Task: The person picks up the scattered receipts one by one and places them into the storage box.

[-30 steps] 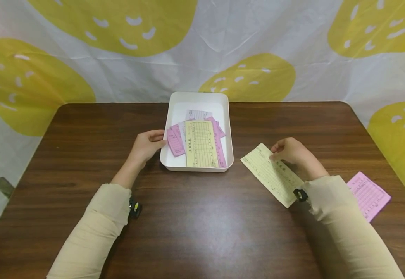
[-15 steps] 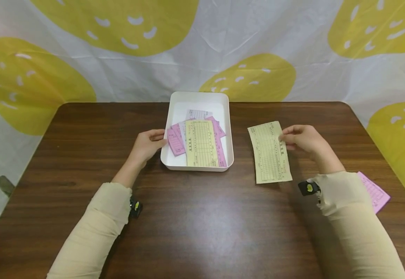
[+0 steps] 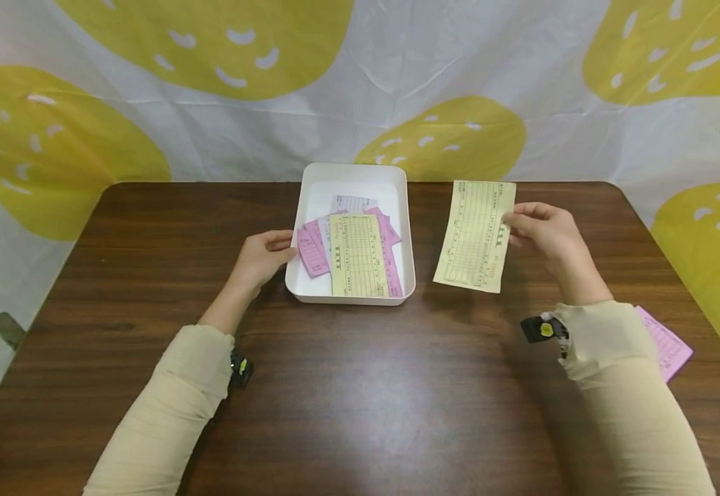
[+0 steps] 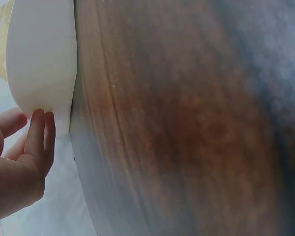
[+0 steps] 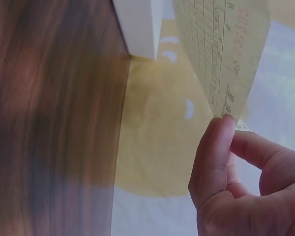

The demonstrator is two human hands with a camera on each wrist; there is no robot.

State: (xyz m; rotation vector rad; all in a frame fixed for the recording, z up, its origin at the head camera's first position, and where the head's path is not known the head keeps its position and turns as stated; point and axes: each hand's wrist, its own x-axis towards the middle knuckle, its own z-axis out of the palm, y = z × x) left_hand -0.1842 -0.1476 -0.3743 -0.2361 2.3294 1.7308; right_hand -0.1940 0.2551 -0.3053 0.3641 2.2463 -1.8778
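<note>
While my right grip [image 3: 539, 231] pinches the yellow slip [image 3: 475, 234] by its right edge above the desk [image 3: 360, 386]; my left grip [image 3: 262, 258], fingers relaxed, touches the white tray [image 3: 300, 207].

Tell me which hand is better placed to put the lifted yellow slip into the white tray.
Right. The right hand already pinches the yellow paper slip beside the white plastic tray; the left hand rests on the tray's left wall.
</note>
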